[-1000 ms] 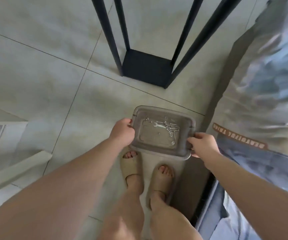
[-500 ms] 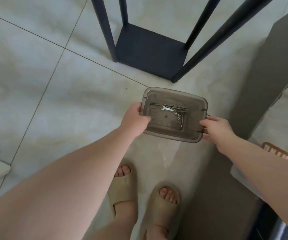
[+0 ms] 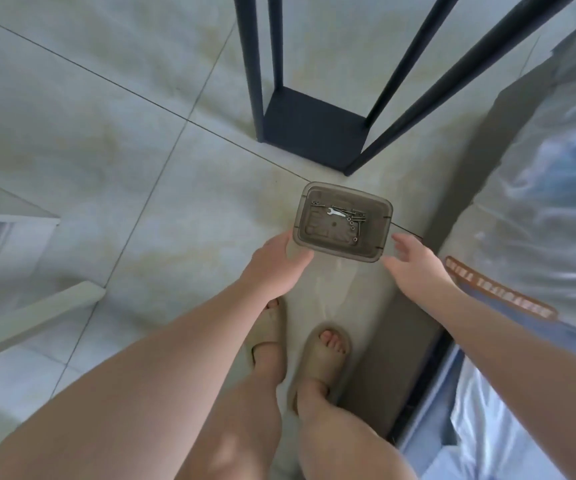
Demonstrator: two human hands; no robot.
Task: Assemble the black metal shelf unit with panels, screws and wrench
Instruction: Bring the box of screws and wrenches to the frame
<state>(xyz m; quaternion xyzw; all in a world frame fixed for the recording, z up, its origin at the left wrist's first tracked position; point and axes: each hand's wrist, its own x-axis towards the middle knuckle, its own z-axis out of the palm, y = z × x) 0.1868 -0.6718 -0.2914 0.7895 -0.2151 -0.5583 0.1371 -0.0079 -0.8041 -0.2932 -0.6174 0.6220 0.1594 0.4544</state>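
A translucent grey plastic tray (image 3: 376, 233) is low over the tiled floor, just in front of my feet. Inside it lie a small silver wrench (image 3: 336, 212) and several screws (image 3: 354, 224). My left hand (image 3: 274, 268) holds the tray's near left corner, thumb along its near edge. My right hand (image 3: 414, 265) hovers just off the near right corner with its fingers spread, touching nothing. The black metal shelf frame (image 3: 249, 71) stands beyond the tray, with its black bottom panel (image 3: 314, 128) on the floor between the posts.
My feet in beige slippers (image 3: 328, 355) stand just behind the tray. A plastic-wrapped bed or mattress (image 3: 539, 209) with a dark side board (image 3: 418, 306) runs along the right. White furniture (image 3: 6, 223) is at the left edge.
The tray has gone down and away from me toward the floor. My right hand has let go of its right edge and opened. My left hand stays on the left corner.
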